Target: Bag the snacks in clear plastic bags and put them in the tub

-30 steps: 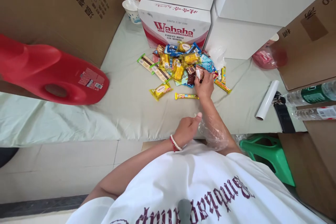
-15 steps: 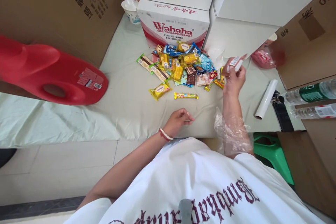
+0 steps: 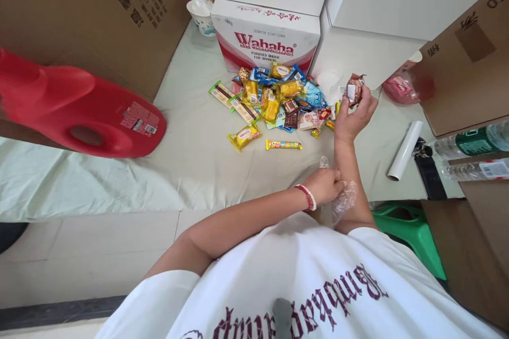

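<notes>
My right hand [image 3: 354, 119] is raised beside the snack pile, its fingertips closed on a small brown-and-red wrapped snack [image 3: 355, 91] with a white label. Against my right forearm, my left hand [image 3: 326, 185] pinches a crumpled clear plastic bag [image 3: 345, 202]; a tuft of it pokes up above the fingers. In front of the white box lies a heap of packaged snacks, including a yellow-wrapped cake [image 3: 270, 106] and a brown chocolate packet [image 3: 291, 118]. Nearer to me are another yellow packet [image 3: 244, 137] and a thin yellow stick packet [image 3: 283, 144].
A red jug [image 3: 99, 111] lies at left by a cardboard box [image 3: 79, 26]. Behind the snacks stand a Wahaha water box [image 3: 266, 37] and a paper cup [image 3: 202, 16]. At right are a white roll [image 3: 404, 151], a black object [image 3: 431, 175], plastic bottles [image 3: 477, 140] and a green stool [image 3: 413, 233].
My left hand has moved right to my right forearm and grasped the plastic bag, which is now bunched up. My right hand has turned the snack, so its label faces me.
</notes>
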### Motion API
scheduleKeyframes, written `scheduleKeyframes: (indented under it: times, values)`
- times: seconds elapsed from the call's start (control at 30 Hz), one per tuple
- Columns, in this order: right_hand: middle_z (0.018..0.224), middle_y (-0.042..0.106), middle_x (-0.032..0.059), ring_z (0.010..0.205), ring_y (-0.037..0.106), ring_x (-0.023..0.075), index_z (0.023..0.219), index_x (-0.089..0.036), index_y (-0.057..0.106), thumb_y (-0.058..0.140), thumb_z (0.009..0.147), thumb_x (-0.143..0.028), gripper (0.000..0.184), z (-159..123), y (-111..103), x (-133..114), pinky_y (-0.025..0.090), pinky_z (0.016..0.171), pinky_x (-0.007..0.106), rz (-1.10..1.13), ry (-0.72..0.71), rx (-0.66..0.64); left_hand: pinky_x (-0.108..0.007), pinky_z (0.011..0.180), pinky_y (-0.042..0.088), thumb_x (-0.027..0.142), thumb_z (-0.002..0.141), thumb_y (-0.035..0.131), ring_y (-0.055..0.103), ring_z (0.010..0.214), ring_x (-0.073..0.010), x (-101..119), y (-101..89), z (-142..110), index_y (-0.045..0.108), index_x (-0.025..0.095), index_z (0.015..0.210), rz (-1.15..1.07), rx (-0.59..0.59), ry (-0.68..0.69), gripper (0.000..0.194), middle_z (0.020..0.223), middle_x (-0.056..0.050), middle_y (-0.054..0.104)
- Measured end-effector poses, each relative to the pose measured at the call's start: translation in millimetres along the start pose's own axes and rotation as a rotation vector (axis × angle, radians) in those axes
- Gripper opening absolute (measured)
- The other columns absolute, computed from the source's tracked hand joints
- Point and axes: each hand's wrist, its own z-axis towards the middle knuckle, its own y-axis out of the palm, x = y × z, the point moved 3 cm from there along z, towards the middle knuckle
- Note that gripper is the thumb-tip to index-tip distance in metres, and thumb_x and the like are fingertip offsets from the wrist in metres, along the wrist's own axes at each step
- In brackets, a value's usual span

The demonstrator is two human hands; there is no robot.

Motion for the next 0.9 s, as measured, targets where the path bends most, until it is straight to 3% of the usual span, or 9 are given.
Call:
scheduleKeyframes:
  times: [0.1, 0.2, 0.37, 0.43, 0.53, 0.63, 0.7, 0.8, 0.9]
  values:
    - [0.133, 0.046, 0.0183, 0.126, 0.053, 0.0322, 0.149, -0.021, 0.041, 0.037, 0.099, -0.046, 0.056, 9.8, 4.6, 28.1, 0.050, 0.098, 0.056, 0.155, 0.097, 0.013, -0.033, 0.071, 0.052, 0.044, 0.088, 0.063, 0.063, 0.067, -0.0162, -26.1, -18.3, -11.1, 0.049, 0.020, 0.066, -0.177, -0.019, -0.036, 0.036, 0.064, 0.000, 0.059]
    - [0.131, 0.050, 0.0168, 0.122, 0.058, 0.0306, 0.146, -0.021, 0.042, 0.036, 0.097, -0.047, 0.056, 21.9, 4.5, 48.9, 0.054, 0.092, 0.053, 0.388, 0.230, 0.061, -0.036, 0.077, 0.057, 0.053, 0.080, 0.073, 0.069, 0.077, -0.0174, -49.3, -49.7, -28.6, 0.049, 0.018, 0.070, -0.446, 0.052, -0.118, 0.043, 0.073, -0.001, 0.062]
    - [0.129, 0.055, 0.0125, 0.118, 0.062, 0.0263, 0.134, -0.026, 0.049, 0.043, 0.091, -0.046, 0.048, 29.9, -28.9, 30.2, 0.055, 0.092, 0.048, 0.833, 0.414, 0.053, -0.039, 0.089, 0.058, 0.044, 0.062, 0.091, 0.071, 0.090, -0.0198, -71.7, -99.0, -54.7, 0.057, 0.016, 0.068, -0.717, 0.253, -0.109, 0.045, 0.081, -0.002, 0.066]
    - [0.128, 0.059, 0.0128, 0.112, 0.064, 0.0253, 0.131, -0.025, 0.053, 0.035, 0.093, -0.047, 0.047, 20.9, -47.0, 4.8, 0.056, 0.089, 0.047, 0.975, 0.463, -0.157, -0.040, 0.093, 0.057, 0.042, 0.065, 0.089, 0.069, 0.090, -0.0183, -74.7, -113.5, -62.8, 0.054, 0.016, 0.064, -0.684, 0.342, -0.042, 0.044, 0.080, 0.000, 0.064]
    - [0.124, 0.065, 0.0150, 0.091, 0.065, 0.0241, 0.128, -0.021, 0.059, 0.026, 0.090, -0.045, 0.055, -17.4, -63.4, -32.7, 0.057, 0.074, 0.042, 0.928, 0.569, -0.671, -0.041, 0.095, 0.057, 0.042, 0.068, 0.086, 0.063, 0.086, -0.0155, -78.5, -127.3, -72.3, 0.051, 0.018, 0.060, -0.570, 0.407, 0.031, 0.043, 0.079, 0.001, 0.060]
    - [0.113, 0.072, 0.0185, 0.068, 0.062, 0.0234, 0.119, -0.015, 0.065, 0.030, 0.083, -0.041, 0.057, -77.0, -68.2, -47.3, 0.054, 0.060, 0.041, 0.837, 0.774, -1.135, -0.039, 0.093, 0.057, 0.040, 0.067, 0.084, 0.060, 0.086, -0.0157, -85.3, -138.3, -81.1, 0.051, 0.018, 0.060, -0.499, 0.464, 0.046, 0.040, 0.080, 0.000, 0.060]
    - [0.108, 0.074, 0.0177, 0.072, 0.067, 0.0258, 0.110, -0.014, 0.070, 0.036, 0.078, -0.040, 0.053, -111.1, -71.5, -46.8, 0.057, 0.066, 0.043, 0.856, 0.814, -1.335, -0.037, 0.090, 0.057, 0.033, 0.063, 0.083, 0.061, 0.086, -0.0160, -90.4, -147.4, -87.4, 0.050, 0.019, 0.061, -0.558, 0.528, 0.021, 0.036, 0.079, 0.000, 0.060]
    - [0.115, 0.074, 0.0122, 0.108, 0.069, 0.0300, 0.098, -0.018, 0.075, 0.049, 0.076, -0.038, 0.040, -138.4, -80.9, -45.3, 0.056, 0.092, 0.045, 0.833, 0.551, -1.506, -0.039, 0.085, 0.058, 0.031, 0.060, 0.079, 0.067, 0.088, -0.0191, -92.5, -159.1, -92.3, 0.050, 0.020, 0.072, -0.757, 0.559, -0.081, 0.033, 0.081, 0.000, 0.063]
    - [0.120, 0.073, 0.0071, 0.137, 0.053, 0.0291, 0.091, -0.023, 0.076, 0.058, 0.081, -0.032, 0.023, -144.6, -93.2, -57.4, 0.046, 0.109, 0.044, 0.751, 0.139, -1.567, -0.040, 0.073, 0.058, 0.051, 0.069, 0.073, 0.070, 0.087, -0.0241, -86.4, -163.6, -84.4, 0.053, 0.022, 0.089, -0.804, 0.564, -0.270, 0.041, 0.090, -0.004, 0.068]
